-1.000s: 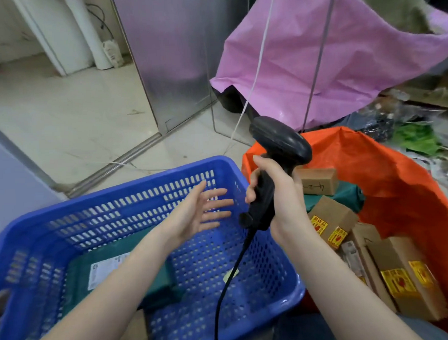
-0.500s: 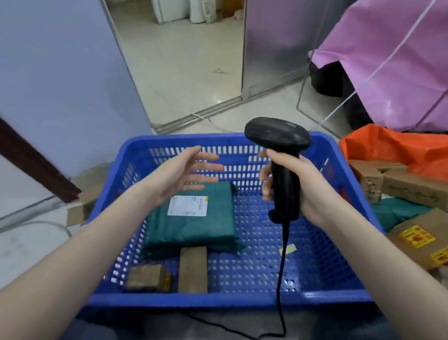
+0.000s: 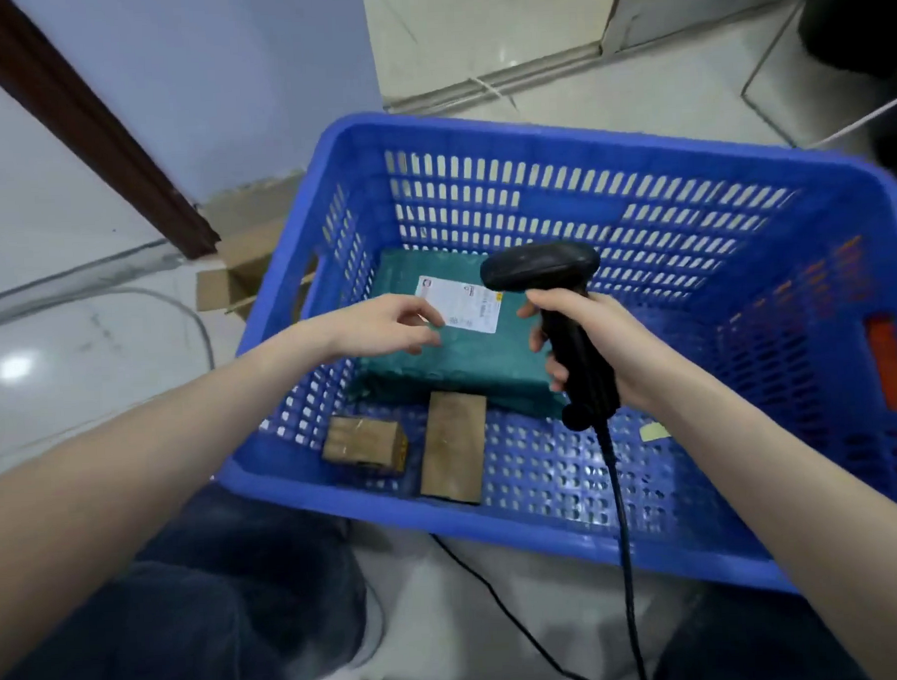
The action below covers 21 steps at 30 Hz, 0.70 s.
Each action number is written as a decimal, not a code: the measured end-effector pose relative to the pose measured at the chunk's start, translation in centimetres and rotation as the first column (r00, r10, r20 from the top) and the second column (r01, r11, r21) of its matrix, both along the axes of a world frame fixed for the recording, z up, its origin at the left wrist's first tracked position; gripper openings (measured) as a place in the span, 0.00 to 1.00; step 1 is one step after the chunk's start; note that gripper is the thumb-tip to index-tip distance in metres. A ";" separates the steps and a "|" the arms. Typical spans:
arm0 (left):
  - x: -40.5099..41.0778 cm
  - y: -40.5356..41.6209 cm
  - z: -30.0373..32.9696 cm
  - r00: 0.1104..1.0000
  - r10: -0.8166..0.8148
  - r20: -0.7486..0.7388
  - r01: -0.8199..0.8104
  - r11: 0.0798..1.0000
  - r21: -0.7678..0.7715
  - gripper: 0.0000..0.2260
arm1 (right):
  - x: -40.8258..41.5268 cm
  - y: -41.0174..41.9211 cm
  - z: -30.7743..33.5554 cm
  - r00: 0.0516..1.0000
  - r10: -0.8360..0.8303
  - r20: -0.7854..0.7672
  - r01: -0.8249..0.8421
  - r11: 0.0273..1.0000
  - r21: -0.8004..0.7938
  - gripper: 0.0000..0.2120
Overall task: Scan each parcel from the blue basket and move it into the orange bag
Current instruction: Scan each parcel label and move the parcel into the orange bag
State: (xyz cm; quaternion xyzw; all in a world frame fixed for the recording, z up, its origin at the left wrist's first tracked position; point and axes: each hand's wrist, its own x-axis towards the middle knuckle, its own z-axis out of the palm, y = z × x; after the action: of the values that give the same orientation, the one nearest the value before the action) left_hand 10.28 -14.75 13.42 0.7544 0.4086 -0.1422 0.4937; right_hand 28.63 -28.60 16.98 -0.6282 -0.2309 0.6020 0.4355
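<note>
Reaching into the blue basket [image 3: 555, 134], the left hand [image 3: 384, 327] hovers, fingers loosely apart, over the green parcel [image 3: 452, 360] by the far-left corner; right hand [image 3: 606, 348] clamps the scanner [image 3: 541, 269]. A one-handed lift could let the soft parcel sag and slip

Three parcels [image 3: 452, 350] (one green), one scanner [image 3: 564, 324]
</note>
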 end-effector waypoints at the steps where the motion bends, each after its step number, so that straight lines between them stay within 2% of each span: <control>1: -0.2 0.1 -0.9 0.999 -0.029 -0.024 0.029 1.000 0.009 0.12 | 0.0 0.2 -0.7 1.000 0.021 0.003 -0.021 0.999 -0.030 0.11; 4: -0.8 0.1 -3.3 0.974 -0.167 -0.151 0.175 0.984 0.039 0.16 | 0.0 0.3 -2.6 0.995 0.102 0.019 -0.099 0.988 -0.121 0.13; 9: -1.5 -0.3 -6.2 0.891 -0.333 -0.310 0.323 0.943 -0.085 0.29 | 0.1 0.4 -5.3 0.982 0.187 -0.014 -0.185 0.953 -0.241 0.17; 11: -2.0 -0.3 -7.5 0.820 -0.416 -0.394 0.385 0.909 -0.158 0.35 | 0.0 0.4 -6.2 0.977 0.207 -0.046 -0.212 0.935 -0.284 0.17; 14: -2.9 -0.6 -9.5 0.654 -0.549 -0.520 0.495 0.831 -0.255 0.46 | -0.4 0.3 -7.0 0.965 0.239 -0.106 -0.261 0.904 -0.340 0.16; 16: -3.3 -1.0 -10.5 0.564 -0.593 -0.575 0.585 0.778 -0.229 0.46 | -0.7 0.3 -7.4 0.958 0.251 -0.136 -0.284 0.891 -0.355 0.16; 18: -3.1 -1.4 -10.7 0.516 -0.600 -0.611 0.658 0.735 -0.167 0.44 | -0.8 0.3 -7.6 0.954 0.260 -0.150 -0.298 0.887 -0.354 0.16; 21: -2.3 -1.5 -10.3 0.509 -0.605 -0.612 0.692 0.711 -0.127 0.45 | -0.5 0.5 -7.6 0.955 0.249 -0.161 -0.290 0.896 -0.336 0.16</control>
State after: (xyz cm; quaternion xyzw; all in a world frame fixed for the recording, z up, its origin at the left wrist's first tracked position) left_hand 7.94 -16.28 3.14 0.7931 0.2413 -0.5254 0.1914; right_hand 28.13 -28.13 9.38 -0.6231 -0.1780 0.7230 0.2395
